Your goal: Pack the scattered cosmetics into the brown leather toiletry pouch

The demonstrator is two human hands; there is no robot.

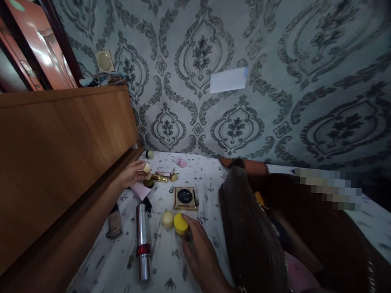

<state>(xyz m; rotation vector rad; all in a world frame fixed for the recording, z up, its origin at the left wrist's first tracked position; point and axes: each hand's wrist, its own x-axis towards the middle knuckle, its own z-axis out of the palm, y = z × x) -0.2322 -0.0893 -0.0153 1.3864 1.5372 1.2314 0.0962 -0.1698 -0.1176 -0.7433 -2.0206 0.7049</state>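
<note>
My left hand (132,173) reaches along the wooden board to the far side of the bed and closes its fingers on a small cream jar (146,166). My right hand (198,246) rests on the patterned sheet with its fingertips on a small jar with a yellow lid (180,223). A pale round lid (167,218) lies just left of that jar. A silver spray can with a red band (143,241) lies between my two arms. A square gold compact with a dark lid (185,197) sits beyond the yellow jar.
A dark brown open handbag (276,241) fills the right side of the bed. A wooden headboard (47,154) runs along the left. Gold tubes (162,177), a pink card (141,190), a foundation bottle (114,223) and a pink item (181,162) lie scattered on the sheet.
</note>
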